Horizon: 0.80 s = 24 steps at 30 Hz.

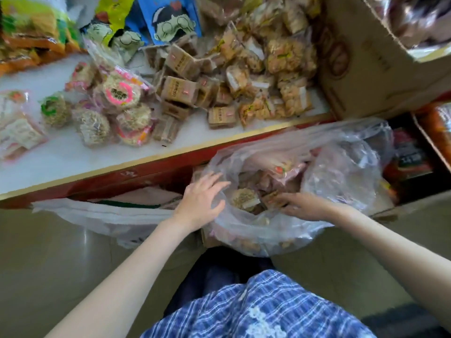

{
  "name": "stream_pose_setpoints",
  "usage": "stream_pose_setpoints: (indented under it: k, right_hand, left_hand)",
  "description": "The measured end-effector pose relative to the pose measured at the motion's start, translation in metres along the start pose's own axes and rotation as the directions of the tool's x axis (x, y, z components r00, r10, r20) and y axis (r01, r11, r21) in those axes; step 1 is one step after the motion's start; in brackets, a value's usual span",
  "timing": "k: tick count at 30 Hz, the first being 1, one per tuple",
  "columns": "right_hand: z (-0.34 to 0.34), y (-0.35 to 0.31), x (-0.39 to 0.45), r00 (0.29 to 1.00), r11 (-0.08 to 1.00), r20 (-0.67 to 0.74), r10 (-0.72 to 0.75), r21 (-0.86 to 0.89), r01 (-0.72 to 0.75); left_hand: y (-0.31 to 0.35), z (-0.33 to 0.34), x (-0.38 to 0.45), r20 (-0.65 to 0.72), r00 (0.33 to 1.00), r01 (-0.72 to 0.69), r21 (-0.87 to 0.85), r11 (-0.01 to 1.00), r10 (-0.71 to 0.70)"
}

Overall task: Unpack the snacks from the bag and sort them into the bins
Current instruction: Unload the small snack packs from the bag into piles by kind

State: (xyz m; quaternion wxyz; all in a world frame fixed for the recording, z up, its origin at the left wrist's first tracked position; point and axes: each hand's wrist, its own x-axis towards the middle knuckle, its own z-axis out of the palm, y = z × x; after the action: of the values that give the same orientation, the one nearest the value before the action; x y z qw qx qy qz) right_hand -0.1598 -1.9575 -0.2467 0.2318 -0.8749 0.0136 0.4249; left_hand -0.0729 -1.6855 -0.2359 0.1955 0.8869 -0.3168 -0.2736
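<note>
A clear plastic bag (346,172) of wrapped snacks sits open below the counter edge. My left hand (202,198) rests with spread fingers on the bag's left rim. My right hand (300,204) reaches inside the bag, its fingers on a small brown wrapped snack (273,200); whether they close round it is hidden. A round puffed-grain cake (244,198) lies in the bag between my hands. On the white counter (61,157) lie sorted piles: round grain cakes (117,111), brown square packets (180,89) and crispy clusters in clear wrap (280,79).
A large cardboard box (366,64) stands on the counter's right end. Colourful snack bags (156,18) lie at the back. A white plastic bag (107,215) lies on the floor at left. Red and orange packages (410,157) fill a shelf at right.
</note>
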Motion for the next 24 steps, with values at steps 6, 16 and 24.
stream_pose_setpoints:
  k: [6,16,24]
  right_hand:
    - [0.04,0.025,-0.026,0.992,0.996,0.089,0.084,-0.027,-0.082]
    - [0.073,-0.029,0.085,0.918,0.895,-0.323,0.23,0.44,-0.069]
    - [0.042,-0.027,0.025,0.911,0.965,-0.412,0.04,0.254,0.073]
  left_hand:
    - [0.009,0.031,0.002,0.261,0.949,0.124,0.21,0.97,-0.178]
    - [0.007,0.038,-0.032,0.137,0.94,0.292,0.15,0.945,-0.312]
    - [0.003,0.05,-0.043,0.092,0.922,0.374,0.045,0.926,-0.377]
